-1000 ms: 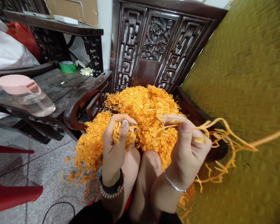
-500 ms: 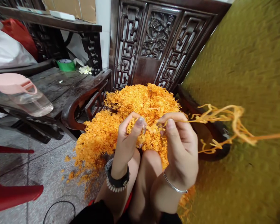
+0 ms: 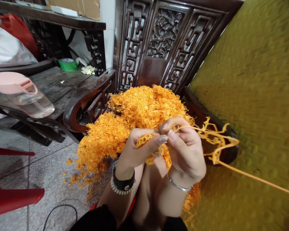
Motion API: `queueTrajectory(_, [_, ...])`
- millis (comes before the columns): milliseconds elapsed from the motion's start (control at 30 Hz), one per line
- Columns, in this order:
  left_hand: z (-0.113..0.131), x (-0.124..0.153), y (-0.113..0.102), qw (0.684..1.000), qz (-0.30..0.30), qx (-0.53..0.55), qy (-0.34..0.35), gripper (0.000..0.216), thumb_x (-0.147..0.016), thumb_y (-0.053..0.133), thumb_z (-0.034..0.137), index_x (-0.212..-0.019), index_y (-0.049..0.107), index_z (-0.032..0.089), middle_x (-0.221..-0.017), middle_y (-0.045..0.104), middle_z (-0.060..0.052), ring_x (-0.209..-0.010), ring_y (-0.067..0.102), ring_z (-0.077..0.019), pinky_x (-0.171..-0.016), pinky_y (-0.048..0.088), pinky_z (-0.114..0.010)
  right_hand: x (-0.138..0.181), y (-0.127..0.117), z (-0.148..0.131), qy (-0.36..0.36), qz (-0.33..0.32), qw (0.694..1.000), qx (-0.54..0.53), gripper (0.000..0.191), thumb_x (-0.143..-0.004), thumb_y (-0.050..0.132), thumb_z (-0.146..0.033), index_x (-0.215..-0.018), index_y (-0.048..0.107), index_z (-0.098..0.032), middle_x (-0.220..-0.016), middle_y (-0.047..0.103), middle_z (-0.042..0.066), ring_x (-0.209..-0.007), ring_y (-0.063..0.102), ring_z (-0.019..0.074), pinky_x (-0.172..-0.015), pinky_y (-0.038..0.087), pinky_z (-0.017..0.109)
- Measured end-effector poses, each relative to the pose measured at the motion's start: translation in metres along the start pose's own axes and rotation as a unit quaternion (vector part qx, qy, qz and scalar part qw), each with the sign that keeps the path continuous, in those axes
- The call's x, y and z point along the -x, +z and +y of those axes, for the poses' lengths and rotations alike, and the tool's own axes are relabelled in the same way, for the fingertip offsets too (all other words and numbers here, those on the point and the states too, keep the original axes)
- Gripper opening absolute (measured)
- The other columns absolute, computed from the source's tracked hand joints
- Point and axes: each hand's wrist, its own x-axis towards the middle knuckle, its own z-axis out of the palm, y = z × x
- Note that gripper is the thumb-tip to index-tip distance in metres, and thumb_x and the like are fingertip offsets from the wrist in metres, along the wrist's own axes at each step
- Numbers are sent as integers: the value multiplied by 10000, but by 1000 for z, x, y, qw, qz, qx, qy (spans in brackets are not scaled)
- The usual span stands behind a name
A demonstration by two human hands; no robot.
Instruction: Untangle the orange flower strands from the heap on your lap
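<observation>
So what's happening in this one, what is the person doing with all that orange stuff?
A seated person works at knee height with both bare hands. The left hand pinches a small clump of orange plastic bits, while the right hand pinches an orange stem whose bare stalk trails off to the right. The two hands meet at the fingertips. Behind them lies a big heap of the same orange pieces, against a carved wooden chair. A pink-lidded pitcher sits on the dark table to the left.

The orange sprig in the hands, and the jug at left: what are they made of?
Orange branched sprig, pinched by left hand and right hand: probably moulded plastic, with a thin stiff stem and uniform matte colour. Clear jug with pink lid: likely glossy plastic, see-through body; glass possible.
</observation>
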Motion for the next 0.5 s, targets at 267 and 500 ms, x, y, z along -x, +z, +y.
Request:
queueTrajectory(267, [7, -6, -26, 976, -21, 210, -58, 513, -735, 588, 541, -479, 315, 190, -412, 252, 79, -268, 129, -13, -217, 145, -146, -9, -8, -10, 3, 56, 986, -157, 56, -789, 560, -260, -763, 568, -211, -554, 243, -60, -472, 249, 79, -416, 326, 193])
queueTrajectory(500, [3, -6, -11, 991, -36, 118, -42, 237, -782, 611, 408, -706, 592, 184, -504, 411, 46, -332, 313, -30, -298, 263, -161, -14, -5, -3, -21, 111, 985, -130, 162, -856, 429, -319, -895, 577, -266, -669, 472, -7, -750, 564, 157, -763, 510, 373])
